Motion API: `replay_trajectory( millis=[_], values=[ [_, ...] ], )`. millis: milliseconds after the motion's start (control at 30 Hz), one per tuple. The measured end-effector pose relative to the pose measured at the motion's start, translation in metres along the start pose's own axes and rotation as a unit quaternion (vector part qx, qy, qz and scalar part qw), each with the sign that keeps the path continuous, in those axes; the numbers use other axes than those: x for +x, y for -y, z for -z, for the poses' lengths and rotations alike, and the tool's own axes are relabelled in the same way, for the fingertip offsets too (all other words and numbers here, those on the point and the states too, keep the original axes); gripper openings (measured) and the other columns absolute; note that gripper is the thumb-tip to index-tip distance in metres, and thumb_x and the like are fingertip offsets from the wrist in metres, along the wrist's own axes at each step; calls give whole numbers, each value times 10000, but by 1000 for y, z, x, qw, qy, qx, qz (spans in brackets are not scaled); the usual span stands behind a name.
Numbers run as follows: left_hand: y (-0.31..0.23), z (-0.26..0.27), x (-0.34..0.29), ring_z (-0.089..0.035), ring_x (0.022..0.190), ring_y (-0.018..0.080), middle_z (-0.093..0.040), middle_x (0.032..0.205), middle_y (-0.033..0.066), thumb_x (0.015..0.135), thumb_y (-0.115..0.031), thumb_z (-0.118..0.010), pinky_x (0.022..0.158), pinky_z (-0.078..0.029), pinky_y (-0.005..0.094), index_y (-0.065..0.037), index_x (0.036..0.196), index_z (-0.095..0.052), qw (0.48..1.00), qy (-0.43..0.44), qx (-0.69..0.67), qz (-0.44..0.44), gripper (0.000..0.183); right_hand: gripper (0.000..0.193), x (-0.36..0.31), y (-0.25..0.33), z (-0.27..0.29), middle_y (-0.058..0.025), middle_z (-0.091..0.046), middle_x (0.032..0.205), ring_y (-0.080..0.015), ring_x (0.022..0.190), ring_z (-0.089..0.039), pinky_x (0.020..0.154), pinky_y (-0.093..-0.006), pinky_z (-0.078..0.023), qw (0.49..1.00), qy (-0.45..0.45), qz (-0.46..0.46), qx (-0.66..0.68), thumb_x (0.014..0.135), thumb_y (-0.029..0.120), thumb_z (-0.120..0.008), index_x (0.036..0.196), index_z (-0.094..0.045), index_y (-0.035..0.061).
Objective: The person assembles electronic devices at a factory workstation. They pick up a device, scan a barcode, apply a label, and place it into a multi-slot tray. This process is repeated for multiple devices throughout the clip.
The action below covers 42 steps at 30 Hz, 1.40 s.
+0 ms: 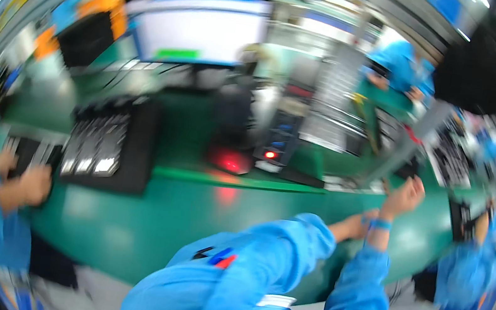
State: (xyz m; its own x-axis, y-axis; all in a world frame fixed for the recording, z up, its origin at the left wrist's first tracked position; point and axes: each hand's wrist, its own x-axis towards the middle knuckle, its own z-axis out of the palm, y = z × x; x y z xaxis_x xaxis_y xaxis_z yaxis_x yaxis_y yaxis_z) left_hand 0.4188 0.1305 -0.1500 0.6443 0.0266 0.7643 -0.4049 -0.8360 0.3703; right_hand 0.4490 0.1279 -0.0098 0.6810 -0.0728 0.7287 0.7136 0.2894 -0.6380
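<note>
My right hand [404, 197] is raised over the right part of the green table, its fingers curled in and nothing visible in them. Around that wrist sits a blue wristband [380, 224]. My left hand [353, 226] reaches across to the same wrist, with its fingertips closed at the band. Motion blur softens both hands, and the left fingertips are partly hidden behind the right wrist. Both of my arms wear blue sleeves [293, 240].
A black tray of silvery parts [97, 146] lies left on the green table [187, 229]. Behind are a monitor [205, 28], a dark device with a red light [279, 134] and a grey arm [412, 140] with a black head. Co-workers' hands [28, 184] work at both sides.
</note>
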Motion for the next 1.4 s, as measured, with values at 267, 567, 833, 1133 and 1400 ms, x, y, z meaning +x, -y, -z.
replay_trajectory(
  millis=[267,567,833,1133,1400],
  values=[
    [-133,156,-127,-413,1024,310,-459,983,153,621,-118,-570,958,-266,429,-21,916,-484,988,-66,103,99,322,63,-130,173,1,-44,-473,794,-120,740,-440,673,-243,-373,900,418,-50,111,800,-4,-470,859,-493,-11],
    [-297,439,-318,-477,810,296,-509,900,131,558,-24,-539,700,-381,378,-32,788,-508,749,-239,580,215,233,351,-320,273,-72,-48,-497,879,-91,710,-468,632,-225,-387,655,678,-200,268,802,53,-486,1149,-439,27],
    [-334,549,-441,-449,1012,358,-500,1070,210,795,-287,-467,897,-345,399,-6,1145,-456,437,-491,442,610,449,464,-356,291,-132,52,-376,672,-20,561,-335,477,-174,-278,653,653,-314,221,835,192,-530,1235,-386,8],
    [-329,582,-444,-558,865,342,-600,897,193,687,-274,-548,789,-430,405,27,959,-568,398,-508,463,608,406,369,-365,285,-149,-103,-545,1004,-157,862,-534,760,-266,-432,582,698,-313,276,820,175,-549,1079,-470,-75],
    [-352,644,-470,-559,869,221,-611,937,138,646,-324,-649,778,-415,304,-30,917,-631,542,-393,292,683,400,312,-368,302,-157,-118,-566,989,-175,840,-549,764,-268,-433,632,661,-256,313,801,72,-488,1081,-483,-67]
  ],
)
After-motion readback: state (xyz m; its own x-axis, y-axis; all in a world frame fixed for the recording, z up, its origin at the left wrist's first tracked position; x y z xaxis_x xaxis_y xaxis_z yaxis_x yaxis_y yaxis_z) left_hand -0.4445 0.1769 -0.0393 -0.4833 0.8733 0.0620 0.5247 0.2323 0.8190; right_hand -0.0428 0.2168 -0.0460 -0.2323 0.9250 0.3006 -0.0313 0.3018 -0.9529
